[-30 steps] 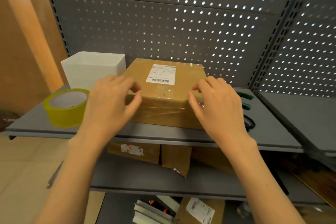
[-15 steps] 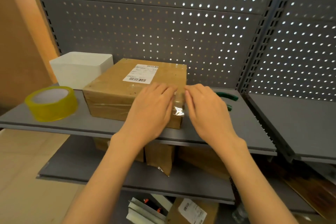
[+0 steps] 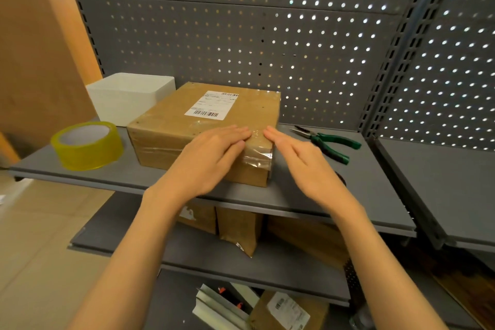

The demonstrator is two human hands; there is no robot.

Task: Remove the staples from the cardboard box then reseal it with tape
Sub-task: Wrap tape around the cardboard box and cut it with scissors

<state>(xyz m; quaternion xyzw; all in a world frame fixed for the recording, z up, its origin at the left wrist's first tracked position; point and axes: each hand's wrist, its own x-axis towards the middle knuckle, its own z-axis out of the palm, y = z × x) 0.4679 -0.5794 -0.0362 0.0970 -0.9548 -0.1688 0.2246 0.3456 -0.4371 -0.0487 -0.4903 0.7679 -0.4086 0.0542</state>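
A closed cardboard box (image 3: 187,126) with a white shipping label lies on the grey shelf (image 3: 334,195), a shiny strip of clear tape wrapped over its near right corner. My left hand (image 3: 211,161) lies flat on the box's near right top, fingers together, pressing on the tape. My right hand (image 3: 302,161) is flat too, fingertips at the box's right top edge beside the left fingertips, holding nothing. A roll of yellowish tape (image 3: 87,144) stands to the box's left. Green-handled pliers (image 3: 329,143) lie to its right.
A white plastic bin (image 3: 128,96) stands behind the tape roll, against the perforated grey back panel. A second shelf (image 3: 442,190) adjoins on the right. Lower shelves hold brown parcels (image 3: 238,230) and more packages. A wooden panel stands at the far left.
Both hands have come off the box's two sides and met at its near right corner. The right hand has since shifted slightly right, uncovering the pliers. The view swung left.
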